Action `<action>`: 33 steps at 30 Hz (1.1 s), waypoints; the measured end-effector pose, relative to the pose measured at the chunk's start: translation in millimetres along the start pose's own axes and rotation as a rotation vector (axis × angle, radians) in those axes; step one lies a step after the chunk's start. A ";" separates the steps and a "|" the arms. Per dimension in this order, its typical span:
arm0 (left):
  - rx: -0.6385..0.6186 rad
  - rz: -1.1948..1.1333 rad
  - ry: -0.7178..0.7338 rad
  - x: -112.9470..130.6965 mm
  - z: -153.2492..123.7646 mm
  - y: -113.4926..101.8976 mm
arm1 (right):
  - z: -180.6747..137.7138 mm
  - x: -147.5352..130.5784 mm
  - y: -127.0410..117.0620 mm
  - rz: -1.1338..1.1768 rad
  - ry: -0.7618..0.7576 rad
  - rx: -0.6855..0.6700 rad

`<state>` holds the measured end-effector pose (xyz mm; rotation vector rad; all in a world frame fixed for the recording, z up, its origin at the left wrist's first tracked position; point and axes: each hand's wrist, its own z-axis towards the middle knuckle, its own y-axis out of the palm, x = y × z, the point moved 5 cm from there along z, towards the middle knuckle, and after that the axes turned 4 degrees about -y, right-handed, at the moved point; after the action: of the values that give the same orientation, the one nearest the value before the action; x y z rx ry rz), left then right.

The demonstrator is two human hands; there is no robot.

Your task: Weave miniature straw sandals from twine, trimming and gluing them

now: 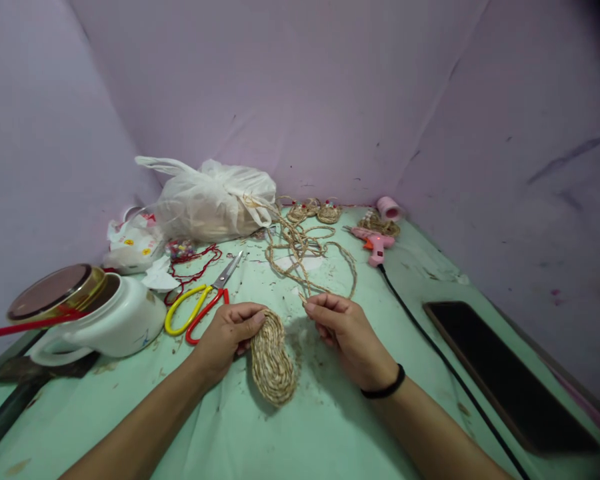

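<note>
My left hand [233,333] pinches the upper end of a coiled straw-rope sole [273,367], narrow in the middle like a small shoe sole. Its lower end hangs tilted just above the table. My right hand [345,330], with a black band at the wrist, pinches a strand of braided straw rope [305,257] between thumb and fingertips. That rope runs in loose loops over the table toward a white plastic bag [215,203]. Whether the strand joins the sole cannot be made out. Left of my left hand lie scissors [207,300] with one yellow and one red handle.
A pink glue gun [375,243] with a black cord [425,340] lies at the right, near a dark phone [505,373]. A white mug [120,320] stands left. Small straw pieces [329,212] sit by the back wall. Red string [197,270] lies behind the scissors.
</note>
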<state>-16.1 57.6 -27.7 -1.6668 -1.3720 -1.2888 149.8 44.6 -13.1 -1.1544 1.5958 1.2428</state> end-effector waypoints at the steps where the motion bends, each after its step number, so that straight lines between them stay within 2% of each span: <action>1: -0.001 0.003 -0.001 -0.3 0.0 -0.6 | 0.0 0.0 0.1 0.000 0.000 -0.002; 25: -0.095 -0.077 -0.004 -2.2 0.4 0.6 | 0.5 -1.8 2.5 -0.063 -0.028 -0.014; 33: -0.325 -0.302 0.028 9.6 -9.9 13.9 | -0.9 -2.5 3.7 -0.099 -0.032 -0.026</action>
<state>-5.8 48.4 -13.7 -1.6824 -1.5018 -1.7815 146.9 44.5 -9.6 -1.2095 1.4851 1.2152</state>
